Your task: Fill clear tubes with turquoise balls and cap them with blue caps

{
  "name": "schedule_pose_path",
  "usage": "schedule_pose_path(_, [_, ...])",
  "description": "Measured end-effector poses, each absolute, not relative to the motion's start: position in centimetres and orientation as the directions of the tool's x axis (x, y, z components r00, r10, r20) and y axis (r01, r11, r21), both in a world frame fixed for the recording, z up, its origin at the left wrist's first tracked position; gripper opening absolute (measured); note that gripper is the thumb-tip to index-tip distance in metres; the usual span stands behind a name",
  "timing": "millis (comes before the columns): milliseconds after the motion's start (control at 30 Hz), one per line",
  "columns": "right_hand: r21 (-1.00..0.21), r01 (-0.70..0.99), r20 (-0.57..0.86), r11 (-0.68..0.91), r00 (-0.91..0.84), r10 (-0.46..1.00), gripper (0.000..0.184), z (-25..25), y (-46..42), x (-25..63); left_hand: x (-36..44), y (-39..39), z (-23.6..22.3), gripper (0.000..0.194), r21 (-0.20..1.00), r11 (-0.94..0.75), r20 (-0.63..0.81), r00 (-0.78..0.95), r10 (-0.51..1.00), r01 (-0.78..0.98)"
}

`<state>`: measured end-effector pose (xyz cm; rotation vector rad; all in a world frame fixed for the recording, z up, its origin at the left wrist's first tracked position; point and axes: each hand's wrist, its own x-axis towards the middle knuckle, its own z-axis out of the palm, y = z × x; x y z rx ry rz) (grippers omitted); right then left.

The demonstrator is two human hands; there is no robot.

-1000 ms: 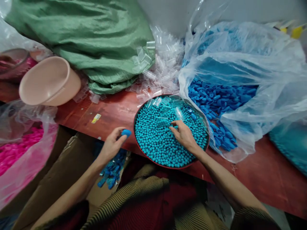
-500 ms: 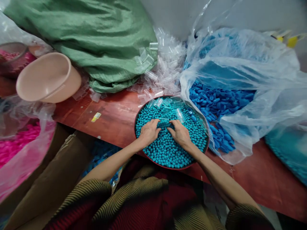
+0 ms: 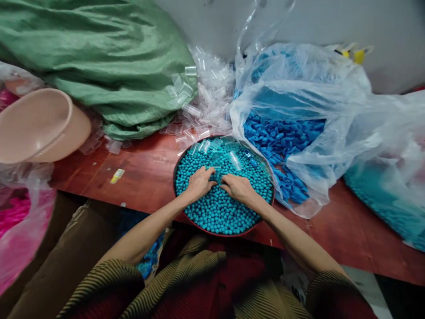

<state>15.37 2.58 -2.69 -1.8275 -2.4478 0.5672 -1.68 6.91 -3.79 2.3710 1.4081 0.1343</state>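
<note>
A round tray [image 3: 232, 235] with a red rim holds a layer of turquoise beads [image 3: 221, 217]. Over the beads, my left hand [image 3: 199, 184] pinches a short clear plastic tube [image 3: 215, 172] between thumb and fingers. My right hand [image 3: 241, 189] is just to the right of the tube, its fingertips drawn together low at the beads. Whatever those fingertips hold is too small to make out. Several more clear tubes [image 3: 234, 160] lie on the beads in the far part of the tray.
Behind the tray are a heap of clear tubes [image 3: 212, 95] and a green sack [image 3: 133, 75]. To the right, blue plastic pieces [image 3: 282, 135] spill from a clear bag [image 3: 345, 133]. A beige basin [image 3: 78, 133] stands left. Pink pieces [image 3: 15, 210] fill a lined box at lower left.
The view has swung to the right, so the scene sits further left. My right hand's fingers have come away from the tube's right end and closed lower, near the beads.
</note>
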Motion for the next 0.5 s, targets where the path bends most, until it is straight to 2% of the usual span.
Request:
schedule_pose_path(100, [-0.189,0.963,-0.215,0.193,-0.233,0.948,0.016,-1.7,2.7,16.7,-1.6,7.1,-3.6,0.032,0.363,-0.445,-0.113,0.513,0.851,0.818])
schedule_pose_path(267, [-0.063,0.991,0.065,-0.115,0.119,0.991,0.022,-2.2,5.6,19.9,-1.6,7.2,-3.6,0.031,0.464,-0.410,-0.144,0.523,0.840,0.785])
schedule_pose_path(367, [-0.021,0.987,0.080,-0.161,0.162,0.983,0.021,-3.4,7.4,20.8,-1.5,7.3,-3.9,0.033,0.506,-0.385,-0.166,0.525,0.835,0.772])
schedule_pose_path(500, [0.015,0.990,0.085,-0.141,0.139,0.987,0.019,-4.3,7.3,21.0,-1.4,7.6,-4.3,0.028,0.566,-0.366,-0.181,0.544,0.819,0.739])
